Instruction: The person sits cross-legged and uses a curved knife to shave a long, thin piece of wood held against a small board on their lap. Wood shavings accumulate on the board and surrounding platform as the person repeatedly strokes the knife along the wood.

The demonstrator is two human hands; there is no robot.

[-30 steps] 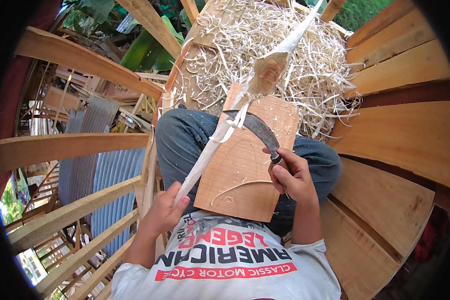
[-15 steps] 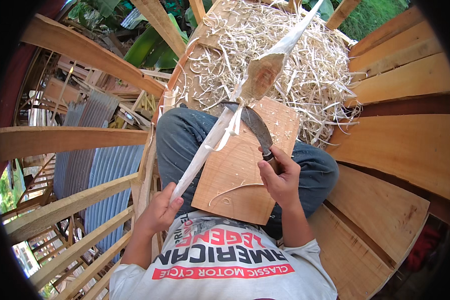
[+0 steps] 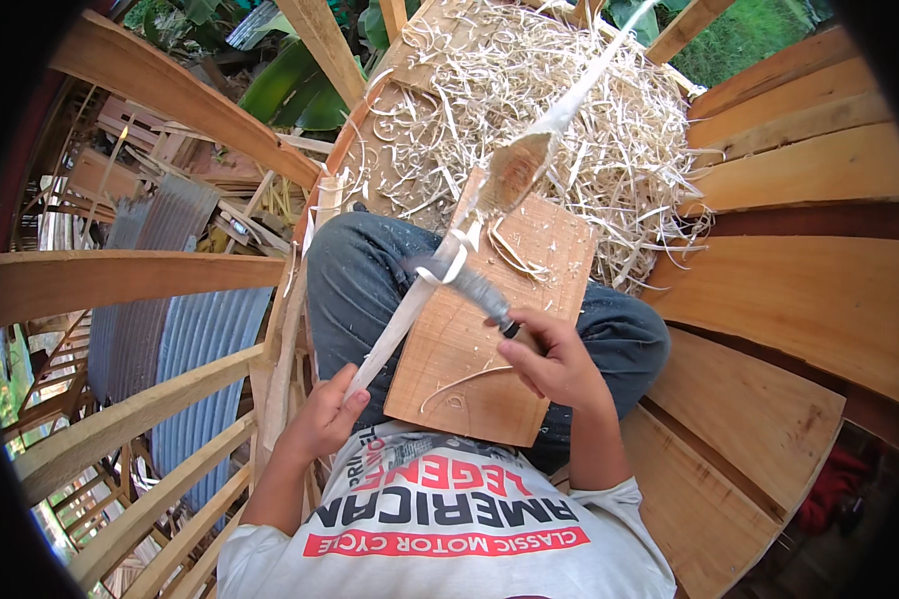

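Observation:
My left hand is wrapped round the near end of a long, pale carved wooden stick. The stick slants up and away to the right, with a broader brown section past its middle and a thin tapered far end. In my right hand is the dark handle of a curved knife. Its blade, smeared by motion, lies against the stick, and a curled shaving loops up there. Under the stick, a flat wooden board rests across my lap, with a few loose curls on it.
A thick heap of pale shavings covers the floor ahead. Wooden rails stand on the left, with corrugated sheets beyond them. Wide wooden planks line the right side. My crossed legs flank the board.
The knife has come down along the stick toward me, my right hand moving slightly left and nearer. A shaving now curls at the blade, and another lies on the board's far part. My left hand keeps its hold.

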